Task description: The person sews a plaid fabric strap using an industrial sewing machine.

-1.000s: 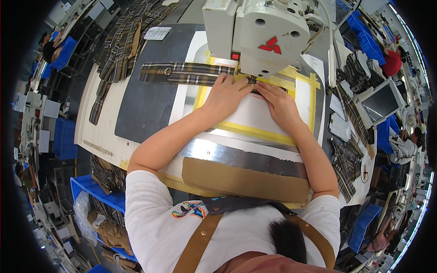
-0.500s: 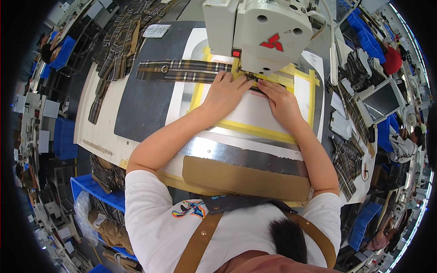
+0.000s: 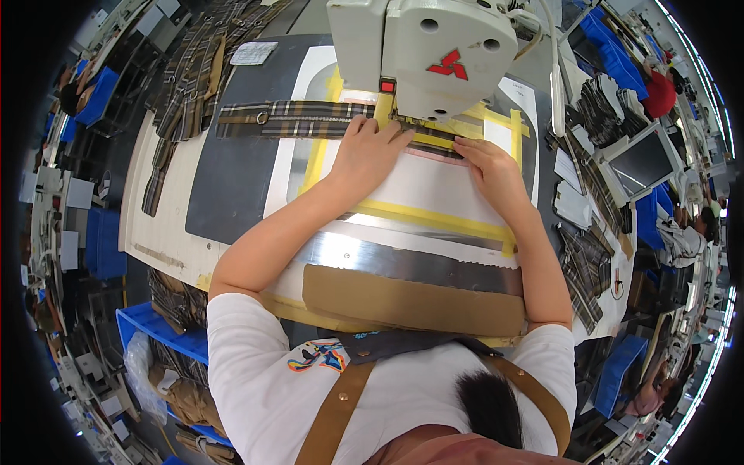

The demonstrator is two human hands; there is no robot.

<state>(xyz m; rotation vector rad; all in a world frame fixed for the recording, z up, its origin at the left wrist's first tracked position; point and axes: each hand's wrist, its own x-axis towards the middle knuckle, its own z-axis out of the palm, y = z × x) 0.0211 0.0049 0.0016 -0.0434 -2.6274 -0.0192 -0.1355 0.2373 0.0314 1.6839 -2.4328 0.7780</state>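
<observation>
A plaid fabric strip [image 3: 314,118] with a zipper and a metal ring runs sideways under the head of a sewing machine [image 3: 449,66]. My left hand [image 3: 364,157] lies on the strip just left of the needle area, palm down, fingers apart and pressing the cloth. Its index finger reaches toward the presser foot. Right of the needle, my right hand [image 3: 494,172] has its fingers together and its tips at the strip's edge; thumb partly hidden. Between the hands, a dark and yellow part of the strip shows over a white sheet [image 3: 430,186] framed with yellow tape [image 3: 434,217].
A metal plate [image 3: 372,252] and brown cardboard [image 3: 411,298] lie at the near edge. Plaid pieces [image 3: 201,74] are heaped at the far left, more [image 3: 581,271] at the right beside a screen [image 3: 639,167]. A blue bin [image 3: 167,333] with cloth stands at the lower left.
My right hand has slid right, away from the left hand, uncovering more of the strip between them. My left hand stays on the cloth. The whole view has shifted slightly.
</observation>
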